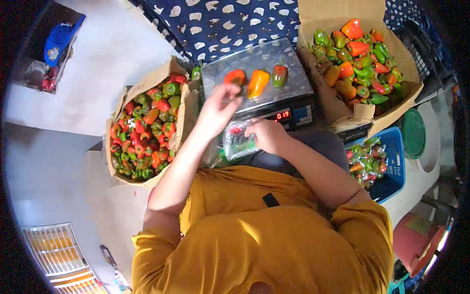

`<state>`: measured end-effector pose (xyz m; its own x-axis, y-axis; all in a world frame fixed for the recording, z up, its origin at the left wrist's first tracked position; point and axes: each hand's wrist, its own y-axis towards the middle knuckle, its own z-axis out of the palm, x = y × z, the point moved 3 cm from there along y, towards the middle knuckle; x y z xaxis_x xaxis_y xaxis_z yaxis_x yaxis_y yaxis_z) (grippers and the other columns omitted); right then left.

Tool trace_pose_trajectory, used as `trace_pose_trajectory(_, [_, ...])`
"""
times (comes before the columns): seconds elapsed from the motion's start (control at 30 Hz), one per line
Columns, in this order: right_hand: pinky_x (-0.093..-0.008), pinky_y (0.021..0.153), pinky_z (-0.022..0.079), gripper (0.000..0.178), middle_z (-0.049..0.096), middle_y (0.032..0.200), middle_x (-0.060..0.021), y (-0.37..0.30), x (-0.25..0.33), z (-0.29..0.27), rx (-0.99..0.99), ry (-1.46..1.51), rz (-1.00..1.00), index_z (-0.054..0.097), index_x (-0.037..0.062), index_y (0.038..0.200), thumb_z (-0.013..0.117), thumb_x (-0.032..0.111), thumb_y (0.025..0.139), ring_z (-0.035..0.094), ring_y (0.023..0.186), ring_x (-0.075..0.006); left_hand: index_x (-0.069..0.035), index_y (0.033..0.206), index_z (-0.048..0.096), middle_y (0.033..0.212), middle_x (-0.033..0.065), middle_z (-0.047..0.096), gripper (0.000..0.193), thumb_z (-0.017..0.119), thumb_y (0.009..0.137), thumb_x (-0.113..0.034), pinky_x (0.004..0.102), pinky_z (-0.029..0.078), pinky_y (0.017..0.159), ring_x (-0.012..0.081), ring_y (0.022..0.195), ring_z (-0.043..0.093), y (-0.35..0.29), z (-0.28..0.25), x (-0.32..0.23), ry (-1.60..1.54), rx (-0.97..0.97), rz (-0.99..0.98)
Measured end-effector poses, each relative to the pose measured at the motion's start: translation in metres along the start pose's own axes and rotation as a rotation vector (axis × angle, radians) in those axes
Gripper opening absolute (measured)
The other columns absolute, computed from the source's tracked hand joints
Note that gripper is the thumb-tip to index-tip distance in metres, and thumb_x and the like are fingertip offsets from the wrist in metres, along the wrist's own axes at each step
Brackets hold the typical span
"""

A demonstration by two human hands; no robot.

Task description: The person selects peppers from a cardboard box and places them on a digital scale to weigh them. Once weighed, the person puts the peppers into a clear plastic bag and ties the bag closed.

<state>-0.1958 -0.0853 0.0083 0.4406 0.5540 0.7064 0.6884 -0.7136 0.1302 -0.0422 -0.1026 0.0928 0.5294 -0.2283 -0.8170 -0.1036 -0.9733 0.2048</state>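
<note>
Cardboard pepper boxes [147,125] flank the scale [259,81].

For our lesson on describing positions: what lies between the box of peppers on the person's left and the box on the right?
In the head view, between the left box and the right box stands a scale bearing three peppers.

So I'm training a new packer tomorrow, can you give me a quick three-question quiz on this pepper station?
1. How many peppers lie on the scale's platform?
2. True or false: the right hand touches a clear plastic bag.
3. Where are the bagged peppers? A) blue basket B) left cardboard box C) right cardboard box

Key
1. Three
2. True
3. A
</note>
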Motion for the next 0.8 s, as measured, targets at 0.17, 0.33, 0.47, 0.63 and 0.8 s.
trace_pose_trajectory(0.17, [-0.0375,0.084,0.048,0.027,0.064,0.103,-0.0131,0.016,-0.019,0.013,0.134,0.05,0.044,0.069,0.0129,0.089,0.06,0.0,0.067,0.062,0.095,-0.0312,-0.007,0.115,0.051,0.104,0.0172,0.06,0.048,0.065,0.078,-0.033,0.0435,0.043,0.088,0.0339,0.099,0.056,0.075,0.064,-0.008,0.782,-0.03,0.166])
trace_pose_trajectory(0.33, [-0.0387,0.084,0.047,0.027,0.064,0.099,-0.0137,0.018,-0.034,0.018,0.148,0.117,0.179,0.07,0.0106,0.091,0.062,0.001,0.067,0.06,0.095,-0.0313,-0.009,0.12,0.049,0.097,0.0172,0.066,0.062,0.066,0.07,-0.042,0.0439,0.044,0.089,0.0366,0.095,0.061,0.099,0.078,-0.002,1.109,0.304,-0.216])
trace_pose_trajectory(0.47, [-0.0379,0.086,0.047,0.027,0.063,0.099,-0.0165,0.021,-0.03,0.013,0.189,0.075,0.279,0.069,0.007,0.094,0.062,0.005,0.068,0.059,0.098,-0.032,-0.01,0.117,0.048,0.097,0.0189,0.065,0.059,0.068,0.069,-0.037,0.038,0.05,0.078,0.0314,0.094,0.064,0.06,0.046,-0.01,0.637,0.099,-0.114])
trace_pose_trajectory(0.63, [-0.0442,0.082,0.048,0.037,0.059,0.109,-0.0211,0.027,-0.026,0.011,0.017,0.11,0.358,0.059,0.0034,0.112,0.06,0.009,0.076,0.06,0.093,-0.0382,-0.006,0.12,0.043,0.103,0.0041,0.053,0.05,0.065,0.075,-0.005,0.0274,0.046,0.083,0.0129,0.093,0.053,-0.019,0.012,-0.003,-0.121,0.053,-0.136])
trace_pose_trajectory(0.8, [-0.0442,0.076,0.052,0.052,0.044,0.132,-0.021,0.015,0.029,-0.015,-0.265,0.176,0.019,0.042,0.0016,0.129,0.053,0.001,0.078,0.061,0.088,-0.0401,-0.006,0.123,0.041,0.101,0.0045,0.054,0.05,0.062,0.078,-0.001,0.0267,0.046,0.083,0.0132,0.094,0.055,-0.063,0.009,-0.002,-0.154,-0.056,-0.239])
